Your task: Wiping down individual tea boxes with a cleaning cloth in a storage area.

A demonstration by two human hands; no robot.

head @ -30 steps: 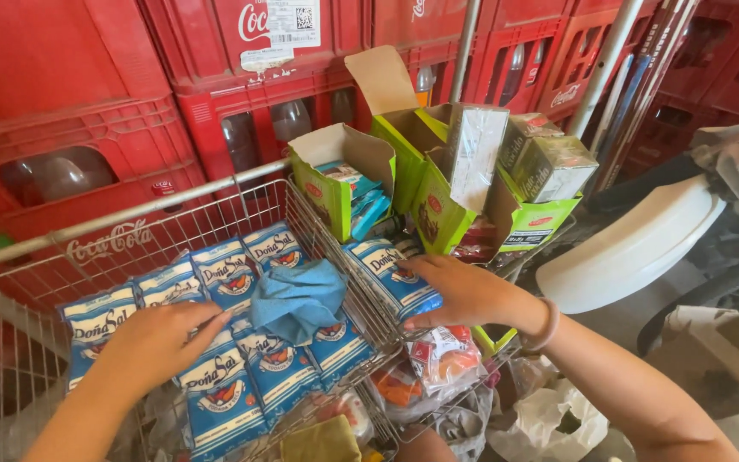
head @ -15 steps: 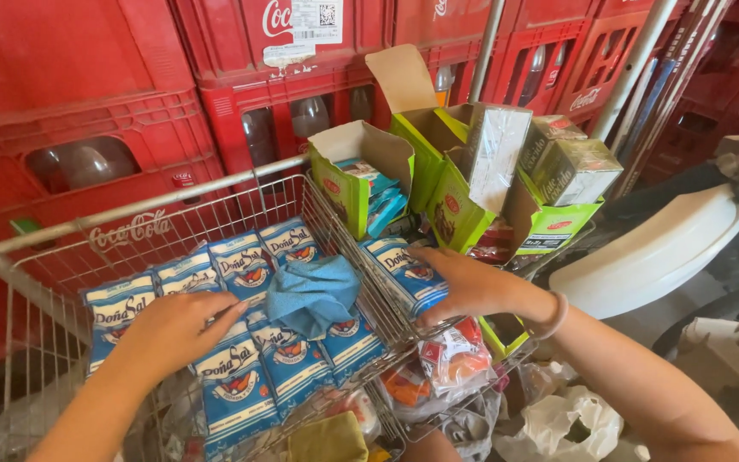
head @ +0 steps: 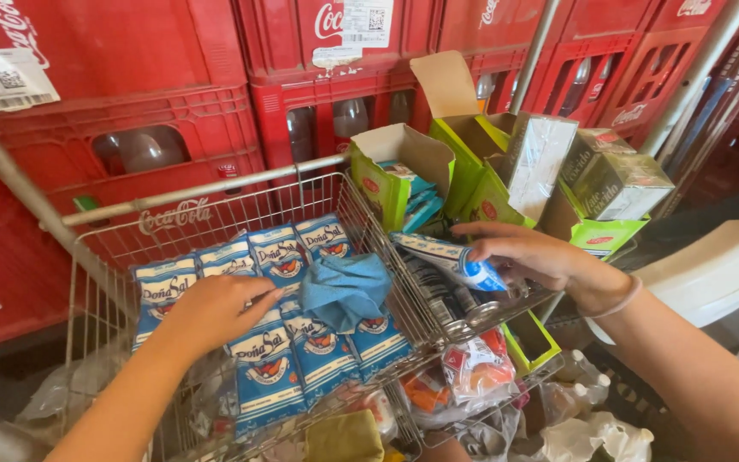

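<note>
A wire basket [head: 361,218] holds rows of blue and white packets [head: 271,376], with a crumpled blue cloth [head: 345,289] lying on top of them. My left hand [head: 215,310] rests on the packets at the left side of the basket, fingers curled over one packet's top edge. My right hand [head: 528,257] is just outside the basket's right wall and grips one blue and white packet [head: 455,259], holding it tilted and nearly flat above the wire.
Green and cardboard boxes [head: 489,180] stand open behind the basket, one with blue packs inside. Red bottle crates [head: 164,128] are stacked along the back. Bags of goods [head: 472,376] lie below the basket. A white curved object [head: 712,274] is at the right.
My right hand has lifted a blue and white packet from the basket's right edge and turned it sideways. My left hand has slid onto the packets at the left.
</note>
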